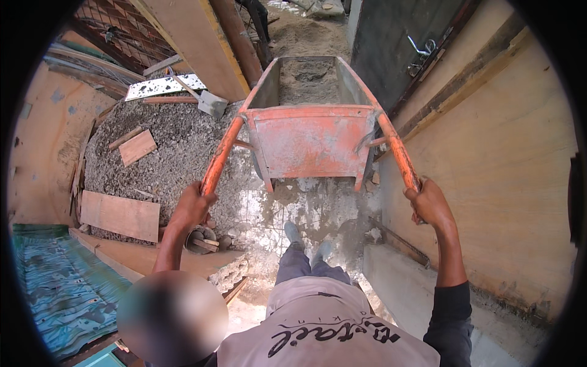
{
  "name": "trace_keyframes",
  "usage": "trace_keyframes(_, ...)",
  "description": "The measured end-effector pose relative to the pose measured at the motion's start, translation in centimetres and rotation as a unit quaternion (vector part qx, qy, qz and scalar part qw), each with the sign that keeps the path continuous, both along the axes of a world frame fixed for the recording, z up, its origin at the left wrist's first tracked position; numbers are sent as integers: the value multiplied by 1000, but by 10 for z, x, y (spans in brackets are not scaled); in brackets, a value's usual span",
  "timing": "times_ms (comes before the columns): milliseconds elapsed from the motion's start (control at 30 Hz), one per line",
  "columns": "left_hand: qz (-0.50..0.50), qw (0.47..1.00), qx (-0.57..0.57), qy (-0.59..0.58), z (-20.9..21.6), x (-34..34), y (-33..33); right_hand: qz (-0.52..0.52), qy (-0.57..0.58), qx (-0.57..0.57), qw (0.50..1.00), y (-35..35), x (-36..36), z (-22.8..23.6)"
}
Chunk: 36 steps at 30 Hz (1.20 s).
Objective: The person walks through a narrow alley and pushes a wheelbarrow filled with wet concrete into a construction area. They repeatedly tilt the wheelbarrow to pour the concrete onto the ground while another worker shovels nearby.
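Note:
An orange-red wheelbarrow (312,144) with worn paint stands in front of me, its two handles reaching back toward my body. My left hand (194,207) is wrapped round the end of the left handle (223,156). Round the right handle (396,147) my right hand (430,202) is closed in the same way. Some grey sand (309,79) lies in the far part of the tray. The wheelbarrow's wheels are mostly hidden beneath it.
Left of the wheelbarrow lies a gravel heap (177,159) with a shovel (212,104) and wooden boards (120,215). A dark door (397,49) and a plywood wall (489,165) border the right side. Beyond the doorway is a sand pile (309,37).

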<state>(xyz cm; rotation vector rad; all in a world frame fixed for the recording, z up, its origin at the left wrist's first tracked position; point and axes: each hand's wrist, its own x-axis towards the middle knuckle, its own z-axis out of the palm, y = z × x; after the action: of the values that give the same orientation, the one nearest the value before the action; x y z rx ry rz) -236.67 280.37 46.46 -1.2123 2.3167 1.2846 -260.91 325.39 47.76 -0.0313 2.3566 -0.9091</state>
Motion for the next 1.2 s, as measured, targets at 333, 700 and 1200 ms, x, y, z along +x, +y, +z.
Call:
trace_keyframes(333, 12, 991, -129, 23, -201, 209, 105, -10, 25, 105, 994, 96, 214, -217)
trace_keyframes(700, -31, 999, 28, 1, -51, 21, 0, 64, -10, 35, 997, 20, 12, -63)
trace_keyframes(1200, 39, 994, -70, -79, -186, 225, 129, -7, 33, 146, 989, 114, 233, -209)
